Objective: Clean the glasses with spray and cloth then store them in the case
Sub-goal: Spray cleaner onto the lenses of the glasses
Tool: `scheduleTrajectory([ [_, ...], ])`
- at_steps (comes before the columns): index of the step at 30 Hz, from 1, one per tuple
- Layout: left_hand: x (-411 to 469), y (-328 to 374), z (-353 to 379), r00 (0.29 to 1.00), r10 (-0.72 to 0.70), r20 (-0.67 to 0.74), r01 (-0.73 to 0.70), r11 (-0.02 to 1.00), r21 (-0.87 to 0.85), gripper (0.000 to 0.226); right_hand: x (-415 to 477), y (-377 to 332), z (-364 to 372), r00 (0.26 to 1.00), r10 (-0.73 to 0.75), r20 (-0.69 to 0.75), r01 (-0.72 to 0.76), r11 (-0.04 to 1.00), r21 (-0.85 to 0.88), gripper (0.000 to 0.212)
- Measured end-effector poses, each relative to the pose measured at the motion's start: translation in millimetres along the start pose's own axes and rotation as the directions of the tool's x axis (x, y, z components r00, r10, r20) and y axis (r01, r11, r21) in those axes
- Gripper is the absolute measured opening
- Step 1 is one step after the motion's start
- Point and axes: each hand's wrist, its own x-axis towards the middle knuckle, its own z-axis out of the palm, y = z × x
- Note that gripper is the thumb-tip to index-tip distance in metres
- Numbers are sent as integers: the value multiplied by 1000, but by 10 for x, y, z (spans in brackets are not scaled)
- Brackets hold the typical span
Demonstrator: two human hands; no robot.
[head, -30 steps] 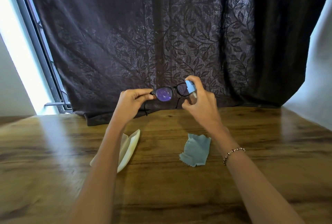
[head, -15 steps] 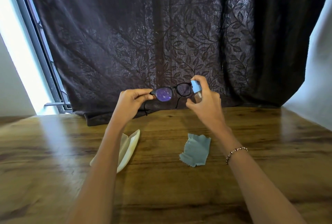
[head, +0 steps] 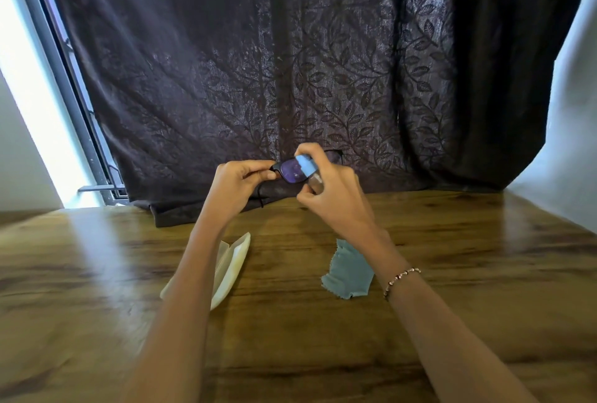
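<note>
One wooden table (head: 484,289) holding cloth (head: 349,273), case (head: 232,260); dark leaf curtain (head: 258,63) behind; window (head: 29,105) left.

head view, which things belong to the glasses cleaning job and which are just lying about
Job: glasses in the left hand; spray in the right hand; cloth; case.
Just there: curtain; window frame; bracelet; table.

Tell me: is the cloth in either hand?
No, the cloth lies on the table; the left hand holds the glasses, the right hand the spray bottle.
</note>
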Motion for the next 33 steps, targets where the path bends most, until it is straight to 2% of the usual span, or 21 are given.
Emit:
scheduleTrajectory([
  [8,4,-29,-9,1000,2,-6,-2,1000,-8,27,-34,-21,89,1000,17,-26,-17,1000,-1,62],
  [13,10,-20,-3,1000,1,-6,-1,1000,2,27,-40,51,107,994,59,-93,-59,998,5,58],
  [19,18,-60,-1,1000,-25,-6,25,999,-31,27,-43,260,57,971,191,-146,-155,962,224,56],
  [23,17,-94,30,999,-39,9,40,998,-51,27,-69,555,-105,911,388,-138,-309,866,394,51],
  [28,14,-90,70,999,-34,15,34,999,-21,27,-194,1006,-229,839,527,-137,-470,828,305,43],
  [33,9,-80,78,999,-33,24,34,999,-29,27,-405,1270,-170,806,590,-56,-562,791,242,49],
])
